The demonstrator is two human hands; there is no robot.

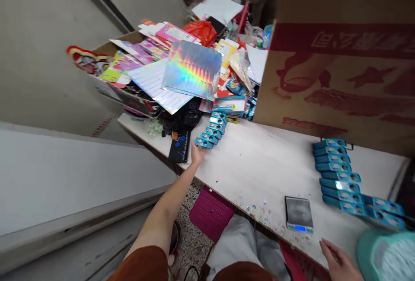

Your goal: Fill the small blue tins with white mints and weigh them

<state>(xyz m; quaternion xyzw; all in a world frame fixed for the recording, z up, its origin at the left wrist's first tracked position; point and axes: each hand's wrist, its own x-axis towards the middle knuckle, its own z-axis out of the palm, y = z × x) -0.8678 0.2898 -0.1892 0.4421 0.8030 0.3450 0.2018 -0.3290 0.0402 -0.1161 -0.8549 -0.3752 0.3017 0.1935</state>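
Observation:
On the white table, a slanting row of small blue boxes (213,130) with round dark holes stands at the left. My left hand (197,153) is closed around the near end box of that row; its fingers are partly hidden by the box. At the bottom right, my right hand (339,261) is empty, with its fingers apart over the table's front edge. It lies between a digital scale (298,212) with a lit blue display and a turquoise tub (372,250). A longer row of similar blue boxes (337,175) stands at the right.
A large cardboard box (340,82) rises along the back right. Shiny holographic sheets (193,69) top a heap of packaging at the back left. A black flat case (179,148) lies near the left corner. Below the table is a magenta stool (211,212).

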